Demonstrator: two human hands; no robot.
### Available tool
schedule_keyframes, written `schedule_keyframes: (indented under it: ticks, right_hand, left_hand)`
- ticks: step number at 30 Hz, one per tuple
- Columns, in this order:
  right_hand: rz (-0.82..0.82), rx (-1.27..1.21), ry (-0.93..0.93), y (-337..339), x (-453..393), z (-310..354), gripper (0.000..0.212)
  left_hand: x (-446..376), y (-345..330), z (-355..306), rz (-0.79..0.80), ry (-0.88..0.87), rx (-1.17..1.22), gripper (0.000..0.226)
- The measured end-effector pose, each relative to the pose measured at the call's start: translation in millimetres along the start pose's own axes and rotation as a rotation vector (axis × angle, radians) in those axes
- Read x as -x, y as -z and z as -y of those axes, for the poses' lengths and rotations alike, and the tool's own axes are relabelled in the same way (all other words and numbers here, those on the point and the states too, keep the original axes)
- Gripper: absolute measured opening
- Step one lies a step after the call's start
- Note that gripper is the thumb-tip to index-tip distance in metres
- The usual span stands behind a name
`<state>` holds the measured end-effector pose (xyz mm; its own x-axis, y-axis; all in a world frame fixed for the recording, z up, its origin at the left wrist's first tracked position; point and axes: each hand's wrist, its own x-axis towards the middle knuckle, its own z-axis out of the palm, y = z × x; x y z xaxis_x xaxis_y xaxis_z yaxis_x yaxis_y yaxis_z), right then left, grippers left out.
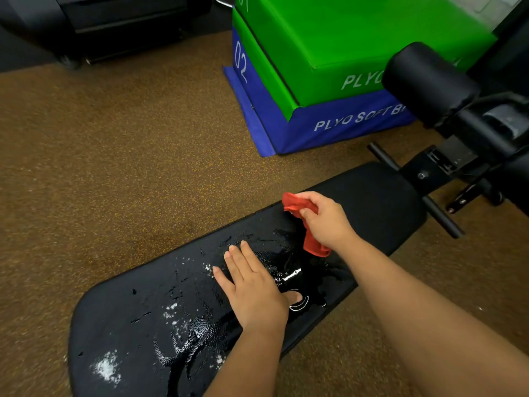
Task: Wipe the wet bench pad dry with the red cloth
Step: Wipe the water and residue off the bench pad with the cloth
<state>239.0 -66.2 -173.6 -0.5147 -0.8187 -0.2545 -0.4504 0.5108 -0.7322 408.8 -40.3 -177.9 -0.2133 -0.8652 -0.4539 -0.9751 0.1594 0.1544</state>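
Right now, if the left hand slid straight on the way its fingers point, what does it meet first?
Only more wet bench pad. The left hand lies flat, fingers pointing up-left toward the pad's far edge, then carpet. The red cloth sits off to the right of that line.

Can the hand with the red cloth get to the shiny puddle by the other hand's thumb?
Probably yes. The right hand grips the red cloth just above the bench pad, the puddle lies close beside it, and nothing sits between them.
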Motion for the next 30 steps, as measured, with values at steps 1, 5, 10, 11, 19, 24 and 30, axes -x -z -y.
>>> schedule_keyframes:
  ticks: [1, 5, 10, 11, 19, 24, 30]
  right_hand:
    - [-0.006, 0.055, 0.021, -1, 1, -2, 0.038]
    - [0.005, 0.173, 0.077, -11, 5, -11, 0.047]
    - [-0.007, 0.182, 0.094, -16, 4, -8, 0.041]
    - [0.015, 0.185, 0.11, -16, 5, -8, 0.04]
    - [0.297, 0.316, 0.344, -10, 23, -16, 0.042]
    - [0.417, 0.401, 0.363, 2, 39, -26, 0.043]
    - [0.448, 0.383, 0.324, 7, 56, -30, 0.041]
  left_hand:
    - [0, 0, 0, 0.001, 0.0, -0.004, 0.142]
    - [0, 0, 0, 0.012, -0.001, -0.023, 0.141]
    - [-1, 0, -1, 0.012, 0.006, -0.023, 0.141]
    - [-1, 0, -1, 0.013, 0.007, -0.022, 0.141]
    - [1, -1, 1, 0.017, -0.009, -0.048, 0.137]
    - [2, -1, 4, 0.038, -0.019, -0.06, 0.136]
    - [1, 0, 7, 0.068, -0.022, -0.072, 0.138]
